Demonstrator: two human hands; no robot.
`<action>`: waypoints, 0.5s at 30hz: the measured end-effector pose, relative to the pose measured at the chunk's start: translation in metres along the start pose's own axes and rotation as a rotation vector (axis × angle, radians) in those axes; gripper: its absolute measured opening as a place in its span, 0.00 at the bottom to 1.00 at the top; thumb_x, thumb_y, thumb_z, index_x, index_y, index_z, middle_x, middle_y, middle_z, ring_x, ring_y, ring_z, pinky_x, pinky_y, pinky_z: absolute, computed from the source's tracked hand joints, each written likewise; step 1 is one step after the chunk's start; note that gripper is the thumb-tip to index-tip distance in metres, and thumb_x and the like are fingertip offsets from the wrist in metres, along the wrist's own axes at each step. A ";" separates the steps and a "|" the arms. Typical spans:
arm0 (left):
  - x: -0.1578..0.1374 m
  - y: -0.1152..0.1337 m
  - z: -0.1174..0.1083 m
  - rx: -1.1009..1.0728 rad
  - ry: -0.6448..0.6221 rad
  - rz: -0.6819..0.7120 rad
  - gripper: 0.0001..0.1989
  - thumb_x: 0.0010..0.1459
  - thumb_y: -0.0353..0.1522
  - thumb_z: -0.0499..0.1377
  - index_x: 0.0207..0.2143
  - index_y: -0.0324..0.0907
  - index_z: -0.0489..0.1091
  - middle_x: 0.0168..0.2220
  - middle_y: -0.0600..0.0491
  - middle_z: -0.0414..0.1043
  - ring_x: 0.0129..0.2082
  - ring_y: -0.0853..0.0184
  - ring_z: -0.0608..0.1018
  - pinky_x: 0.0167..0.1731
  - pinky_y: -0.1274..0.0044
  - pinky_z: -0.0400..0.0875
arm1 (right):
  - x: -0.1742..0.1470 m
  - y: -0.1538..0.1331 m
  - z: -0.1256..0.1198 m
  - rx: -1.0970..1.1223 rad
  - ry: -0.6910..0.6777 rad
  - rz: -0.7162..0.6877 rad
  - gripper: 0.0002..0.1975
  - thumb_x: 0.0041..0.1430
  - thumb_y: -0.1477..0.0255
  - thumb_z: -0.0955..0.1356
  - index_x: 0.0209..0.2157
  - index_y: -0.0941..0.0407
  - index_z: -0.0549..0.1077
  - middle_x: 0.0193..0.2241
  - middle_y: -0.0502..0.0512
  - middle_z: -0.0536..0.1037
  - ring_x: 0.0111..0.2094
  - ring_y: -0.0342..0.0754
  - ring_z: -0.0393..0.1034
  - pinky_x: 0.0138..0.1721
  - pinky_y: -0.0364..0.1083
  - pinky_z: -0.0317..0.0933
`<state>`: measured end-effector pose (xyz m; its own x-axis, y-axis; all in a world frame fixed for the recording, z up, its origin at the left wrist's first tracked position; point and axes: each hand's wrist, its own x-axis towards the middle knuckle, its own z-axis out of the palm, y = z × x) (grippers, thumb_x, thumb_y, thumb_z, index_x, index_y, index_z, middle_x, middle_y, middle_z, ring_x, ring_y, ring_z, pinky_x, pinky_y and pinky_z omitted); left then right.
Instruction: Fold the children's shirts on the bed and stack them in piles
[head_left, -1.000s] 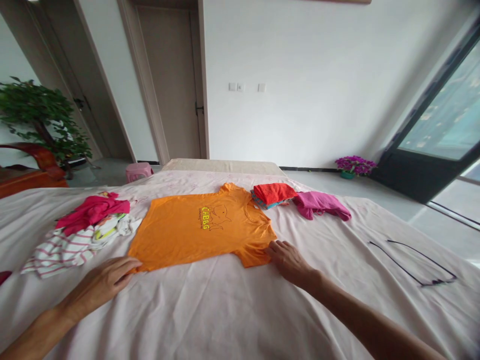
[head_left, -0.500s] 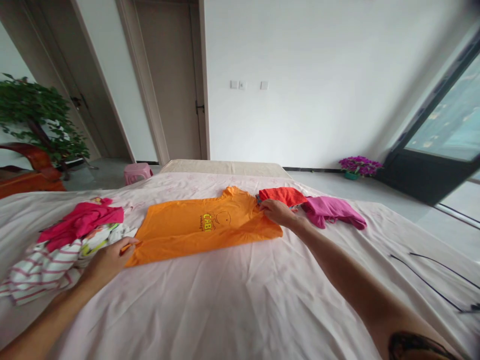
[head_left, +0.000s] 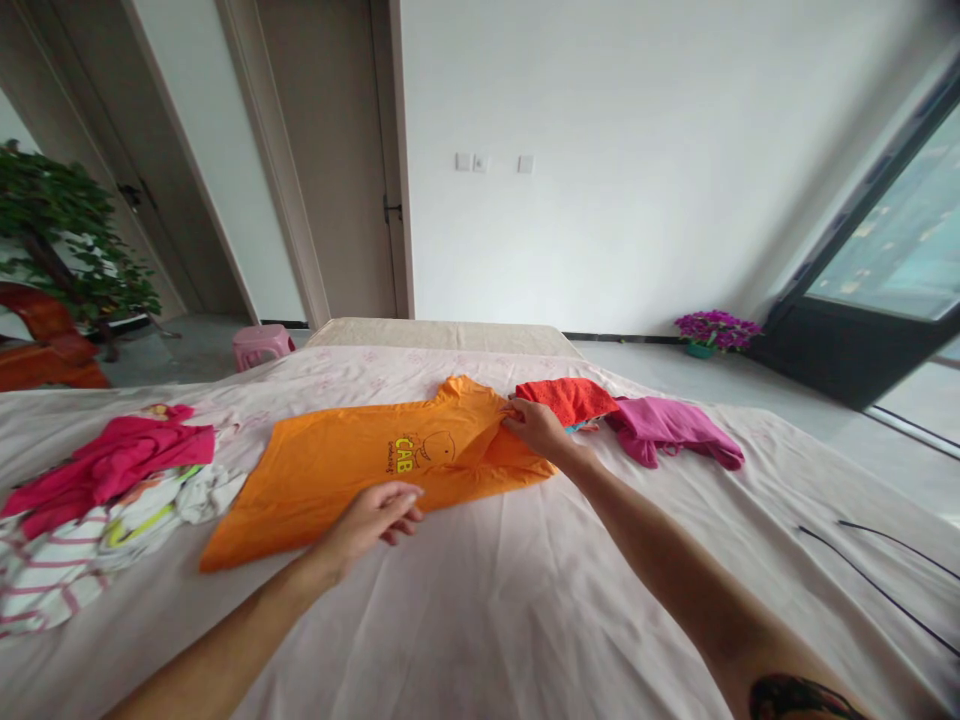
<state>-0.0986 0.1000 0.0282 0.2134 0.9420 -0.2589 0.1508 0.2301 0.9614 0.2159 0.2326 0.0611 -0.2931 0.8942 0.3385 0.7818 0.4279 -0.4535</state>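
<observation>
An orange T-shirt (head_left: 330, 450) with a printed front lies sideways on the sheet, its collar to the right and its hem to the left. My right hand (head_left: 536, 425) pinches the fabric by the shoulder, where creases gather. Over the shirt's near edge hovers my left hand (head_left: 379, 515), fingers loosely bent and holding nothing. Just behind my right hand sits a folded red garment (head_left: 566, 400), with a magenta garment (head_left: 675, 428) beside it on the right.
On the left lies a heap with a hot-pink garment (head_left: 120, 460) and a striped white one (head_left: 56, 570). Thin black cords (head_left: 877, 580) lie on the bed sheet (head_left: 480, 630) at right. A pink stool (head_left: 262, 345) stands beyond the bed.
My left hand has let go of the hem corner and moved right, toward the shirt's middle. The right hand keeps its hold near the shoulder. The view has shifted slightly.
</observation>
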 end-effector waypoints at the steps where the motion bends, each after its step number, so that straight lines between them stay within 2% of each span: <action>1: 0.009 0.007 0.026 -0.220 -0.094 -0.075 0.20 0.55 0.45 0.63 0.43 0.39 0.71 0.39 0.43 0.78 0.36 0.64 0.81 0.32 0.77 0.73 | -0.002 -0.006 -0.002 -0.016 0.032 0.013 0.07 0.58 0.68 0.66 0.34 0.56 0.74 0.27 0.49 0.75 0.27 0.43 0.66 0.29 0.41 0.55; 4: 0.037 0.021 0.086 -0.757 -0.191 -0.276 0.18 0.56 0.44 0.63 0.36 0.37 0.70 0.38 0.41 0.78 0.37 0.63 0.81 0.40 0.72 0.76 | -0.011 -0.018 -0.005 -0.025 0.124 0.032 0.10 0.58 0.65 0.67 0.28 0.56 0.70 0.21 0.45 0.68 0.23 0.41 0.59 0.25 0.41 0.49; 7: 0.067 0.030 0.114 -1.031 -0.083 -0.332 0.17 0.61 0.44 0.58 0.34 0.37 0.68 0.33 0.44 0.78 0.35 0.61 0.82 0.41 0.65 0.77 | -0.029 -0.024 0.001 0.040 0.133 -0.009 0.10 0.59 0.64 0.67 0.29 0.56 0.69 0.22 0.45 0.68 0.23 0.40 0.60 0.25 0.40 0.50; 9: 0.083 0.033 0.119 -1.072 0.061 -0.274 0.11 0.63 0.38 0.58 0.34 0.38 0.68 0.30 0.48 0.77 0.32 0.64 0.82 0.38 0.66 0.78 | -0.044 -0.024 0.007 0.058 0.077 -0.083 0.08 0.59 0.65 0.67 0.32 0.56 0.71 0.26 0.48 0.72 0.27 0.42 0.65 0.29 0.40 0.55; 11: 0.095 0.032 0.117 -1.050 0.168 -0.207 0.05 0.61 0.32 0.59 0.35 0.38 0.69 0.28 0.51 0.77 0.28 0.67 0.81 0.36 0.71 0.79 | -0.058 -0.023 0.012 0.018 -0.002 -0.183 0.08 0.59 0.66 0.68 0.38 0.55 0.74 0.33 0.53 0.76 0.35 0.46 0.69 0.36 0.42 0.59; 15: 0.105 0.023 0.105 -0.976 0.228 -0.160 0.03 0.57 0.29 0.61 0.35 0.38 0.70 0.26 0.52 0.76 0.24 0.70 0.79 0.29 0.78 0.76 | -0.078 -0.017 0.018 -0.148 -0.079 -0.260 0.21 0.54 0.74 0.68 0.51 0.53 0.73 0.42 0.58 0.75 0.45 0.52 0.67 0.47 0.48 0.60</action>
<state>0.0288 0.1787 0.0132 0.0552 0.8831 -0.4658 -0.7149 0.3607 0.5990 0.2161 0.1577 0.0277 -0.5307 0.7674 0.3598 0.7451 0.6248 -0.2335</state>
